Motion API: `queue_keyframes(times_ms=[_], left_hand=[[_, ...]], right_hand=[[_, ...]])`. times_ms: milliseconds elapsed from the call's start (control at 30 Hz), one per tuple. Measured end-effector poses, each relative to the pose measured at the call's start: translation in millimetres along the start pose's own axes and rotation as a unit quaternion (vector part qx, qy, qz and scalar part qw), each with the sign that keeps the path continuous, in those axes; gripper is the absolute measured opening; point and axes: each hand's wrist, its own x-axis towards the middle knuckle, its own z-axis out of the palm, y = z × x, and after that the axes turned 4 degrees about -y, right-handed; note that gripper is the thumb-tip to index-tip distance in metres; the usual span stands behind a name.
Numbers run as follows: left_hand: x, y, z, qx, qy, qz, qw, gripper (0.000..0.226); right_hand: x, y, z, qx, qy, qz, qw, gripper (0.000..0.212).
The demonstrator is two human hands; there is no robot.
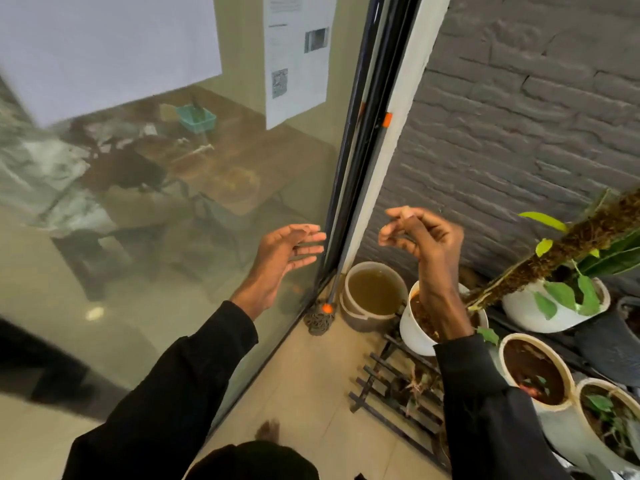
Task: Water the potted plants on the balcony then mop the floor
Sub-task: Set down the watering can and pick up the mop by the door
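A mop (360, 188) leans upright in the corner between the glass door and the white frame, its dark stringy head (319, 320) on the tiled floor. My left hand (282, 254) is raised just left of the mop pole, fingers spread, holding nothing. To the right of the pole, my right hand (424, 237) hovers with fingers curled loosely and nothing in it. A bucket of murky water (374, 292) stands beside the mop head. White pots with plants (554, 306) and pots of wet soil (533, 372) line the right side.
A glass door (173, 202) with taped papers fills the left. The grey brick wall (519, 116) runs behind the pots. A black metal rack (391, 386) lies on the beige floor tiles (311, 393). A mossy pole (571, 244) tilts across the pots.
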Motion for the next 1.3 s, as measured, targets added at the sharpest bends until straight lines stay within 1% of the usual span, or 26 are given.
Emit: queue_keyframes(times_ms=[133, 400, 533, 667, 767, 833, 900, 1000, 1133, 1300], left_hand=[[58.5, 6.5, 2.4, 0.005, 0.001, -0.02, 1.0, 0.027], [167.3, 5.5, 16.9, 0.021, -0.012, -0.015, 1.0, 0.026], [233.6, 1.3, 34.3, 0.021, 0.001, -0.014, 1.0, 0.033], [302.1, -0.8, 56.7, 0.036, 0.019, 0.001, 0.999, 0.033], [342.9, 5.4, 72.9, 0.044, 0.032, -0.003, 0.999, 0.04], [369.3, 8.4, 82.1, 0.04, 0.041, 0.003, 0.998, 0.039], [389.3, 9.8, 86.7, 0.047, 0.051, 0.003, 0.998, 0.034], [415.7, 8.0, 93.5, 0.044, 0.069, -0.002, 0.997, 0.033], [446.5, 5.3, 101.3, 0.039, 0.091, -0.014, 0.995, 0.029], [474.7, -0.5, 113.4, 0.04, 0.089, -0.018, 0.995, 0.029]], right_hand=[[47.7, 38.8, -0.1, -0.011, 0.007, 0.034, 0.999, 0.02], [149.1, 108.9, -18.9, -0.006, -0.003, 0.08, 0.997, 0.02], [207.6, 150.4, -40.2, -0.002, -0.016, 0.087, 0.996, 0.02], [272.9, 189.7, -67.1, 0.011, -0.027, 0.103, 0.994, 0.022], [316.2, 212.6, -87.0, 0.013, -0.034, 0.128, 0.991, 0.023], [349.4, 227.6, -98.4, 0.006, -0.047, 0.136, 0.99, 0.022], [379.8, 243.8, -105.3, -0.011, -0.045, 0.146, 0.988, 0.021], [424.6, 274.0, -110.3, -0.034, -0.021, 0.16, 0.986, 0.019], [473.7, 315.2, -112.9, -0.042, 0.017, 0.182, 0.982, 0.01], [517.8, 359.9, -111.4, -0.1, 0.012, 0.185, 0.978, 0.023]])
